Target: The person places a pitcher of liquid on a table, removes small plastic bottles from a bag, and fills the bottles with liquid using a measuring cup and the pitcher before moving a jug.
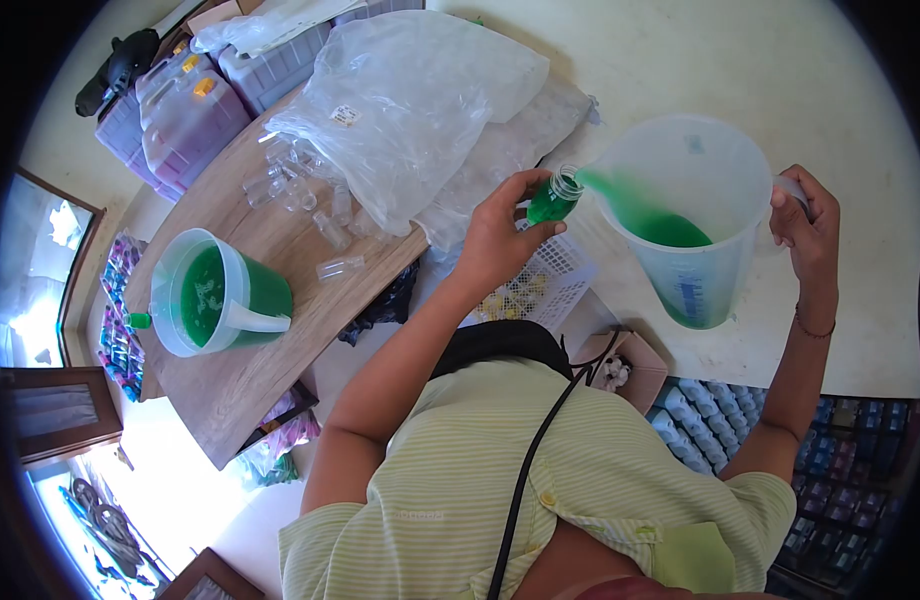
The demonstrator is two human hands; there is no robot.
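My left hand [510, 228] is closed around a small clear bottle [555, 197] that holds green liquid, its open mouth tilted toward the spout of a large measuring jug. Gripped at its handle by my right hand [805, 212], the translucent jug [685, 200] leans to the left, with green liquid inside reaching its spout. The spout is at the bottle's mouth. A second jug [220, 295], filled with green liquid, stands on the wooden table at the left. Small clear empty bottles [298, 190] lie in a heap beside the plastic bags.
Large clear plastic bags [410, 100] cover part of the wooden table [210, 400]. Purple-tinted jerrycans [193, 130] stand behind it. A white plastic basket [570, 270] and a cardboard box [645, 372] are near my body. Many small bottles [850, 470] sit at the lower right.
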